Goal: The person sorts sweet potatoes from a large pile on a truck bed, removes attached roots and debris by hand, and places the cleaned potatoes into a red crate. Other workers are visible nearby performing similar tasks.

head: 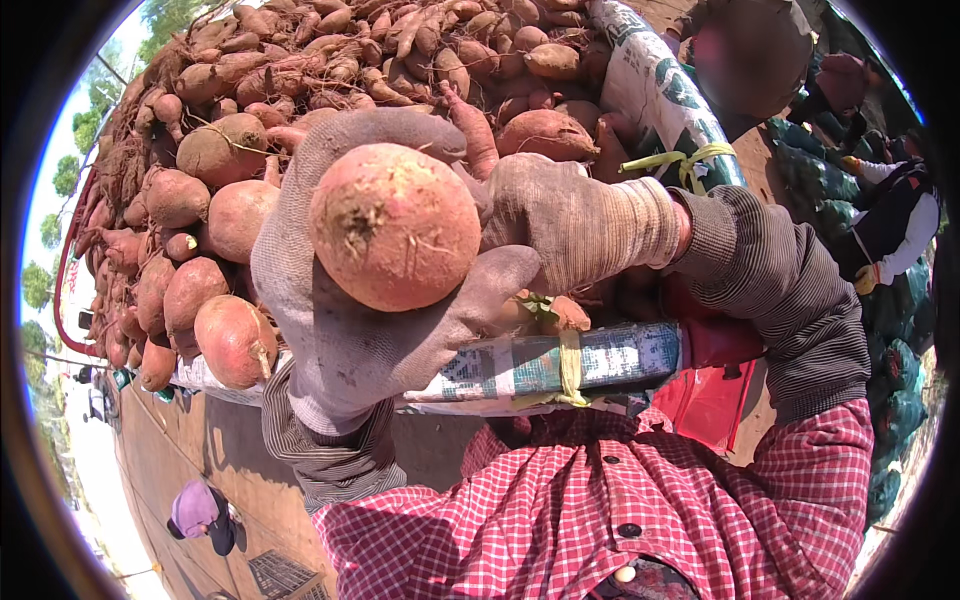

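Note:
A big round sweet potato (405,232), reddish with a dark scar on one end, sits in my left hand (345,345). Grey knit-gloved fingers curl around it from the left, above and below. My right hand (562,225), in a soiled knit glove, is bent at the sweet potato's right side. Its fingertips are partly hidden, so what they grip cannot be made out. Beneath both hands lies a large heap of sweet potatoes (547,135), many with thin hairlike roots. Larger round sweet potatoes (244,214) lie left of my left hand.
White-and-green woven sheeting covers the near rim (480,367) and right rim (652,75), tied with yellow-green strips (570,360). Red metal (709,397) stands below the near corner. Workers (896,217) are among full green sacks (900,367) at right. Another person (202,510) and a crate (281,574) appear lower left.

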`<state>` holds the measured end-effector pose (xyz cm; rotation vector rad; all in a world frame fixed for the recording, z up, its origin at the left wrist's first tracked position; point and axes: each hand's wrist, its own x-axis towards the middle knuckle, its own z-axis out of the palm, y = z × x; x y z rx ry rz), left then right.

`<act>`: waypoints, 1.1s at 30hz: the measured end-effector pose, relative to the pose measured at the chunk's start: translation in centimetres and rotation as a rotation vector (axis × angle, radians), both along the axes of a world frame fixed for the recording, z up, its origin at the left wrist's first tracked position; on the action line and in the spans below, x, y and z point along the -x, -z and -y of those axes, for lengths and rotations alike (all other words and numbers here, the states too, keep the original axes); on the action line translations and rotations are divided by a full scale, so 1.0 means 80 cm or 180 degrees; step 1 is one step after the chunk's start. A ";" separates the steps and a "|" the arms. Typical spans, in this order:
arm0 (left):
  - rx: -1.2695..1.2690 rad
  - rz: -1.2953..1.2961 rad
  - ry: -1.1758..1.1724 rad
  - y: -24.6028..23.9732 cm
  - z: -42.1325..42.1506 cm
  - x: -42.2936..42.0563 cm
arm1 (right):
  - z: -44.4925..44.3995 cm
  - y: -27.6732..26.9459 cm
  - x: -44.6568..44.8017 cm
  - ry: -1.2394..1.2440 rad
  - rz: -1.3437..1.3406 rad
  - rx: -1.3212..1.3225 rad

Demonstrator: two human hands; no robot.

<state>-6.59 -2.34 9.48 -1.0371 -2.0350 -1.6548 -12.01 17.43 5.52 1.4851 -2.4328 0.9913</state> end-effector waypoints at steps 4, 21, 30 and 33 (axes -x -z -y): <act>0.0616 -0.0711 -0.0089 0.000 0.001 0.006 | -0.006 0.002 0.001 0.0067 -0.0454 -0.0619; -0.1595 0.0681 0.0050 0.011 0.007 0.022 | 0.012 -0.014 -0.011 0.0508 0.1212 0.0453; -0.1235 0.1504 0.0962 0.005 0.008 0.014 | 0.010 0.007 0.000 -0.0434 -0.1412 -0.0619; -0.1087 0.1017 0.0032 0.006 0.008 -0.003 | -0.022 0.035 0.041 0.0702 -0.1440 -0.1942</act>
